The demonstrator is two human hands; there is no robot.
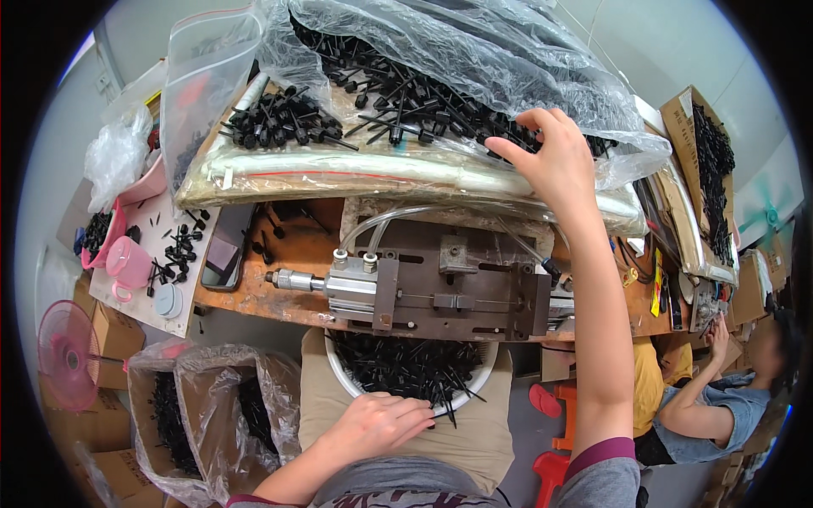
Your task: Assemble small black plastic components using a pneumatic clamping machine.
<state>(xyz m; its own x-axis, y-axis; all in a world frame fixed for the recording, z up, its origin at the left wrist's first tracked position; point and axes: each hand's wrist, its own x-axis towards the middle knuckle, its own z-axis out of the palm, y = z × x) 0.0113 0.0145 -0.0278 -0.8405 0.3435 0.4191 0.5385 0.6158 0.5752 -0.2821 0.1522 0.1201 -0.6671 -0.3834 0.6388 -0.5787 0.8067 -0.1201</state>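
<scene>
My right hand (550, 157) hovers at the front right of a heap of black plastic parts with thick heads and thin stems (406, 93). Its thumb and fingers are curved and spread, with nothing visible between them. The heap lies on a raised, plastic-wrapped tray (339, 182), partly under clear plastic sheeting (508, 51). On my lap sits a round white basin (489, 372) full of similar black parts (406, 364). My left hand (381, 423) lies across its near rim, fingers extended side by side. Between tray and basin stands a metal clamping fixture (457, 284) with a pneumatic cylinder (351, 288).
Plastic-lined boxes (237, 415) of black parts stand at lower left. A pink cup (129, 261), a white round lid (168, 300) and loose parts share the left table. A pink fan (68, 356) is farther left. At right, a co-worker (711, 415) sits near red stools (550, 470).
</scene>
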